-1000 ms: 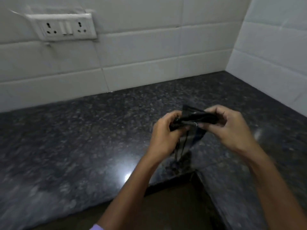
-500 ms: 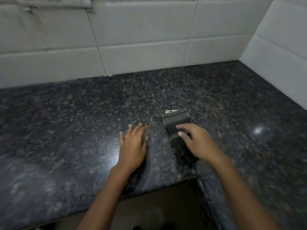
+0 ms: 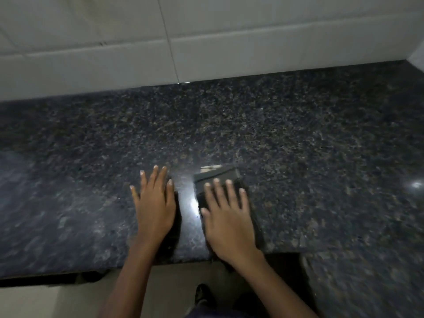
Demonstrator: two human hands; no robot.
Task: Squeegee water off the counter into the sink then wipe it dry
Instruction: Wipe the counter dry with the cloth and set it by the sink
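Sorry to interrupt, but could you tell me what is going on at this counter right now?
A person is at the wiping stage on a dark granite counter. The right hand lies flat on a folded dark cloth, pressing it onto the stone near the front edge. The left hand rests open and empty on the counter beside it, not touching the cloth. No squeegee or sink shows in view, and the picture is too blurred to tell whether water remains.

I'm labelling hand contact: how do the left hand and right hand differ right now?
The left hand lies flat on bare counter; the right hand presses on the folded dark cloth. Left fingers sit closer together; right fingers spread wider. Both are palm-down and open.
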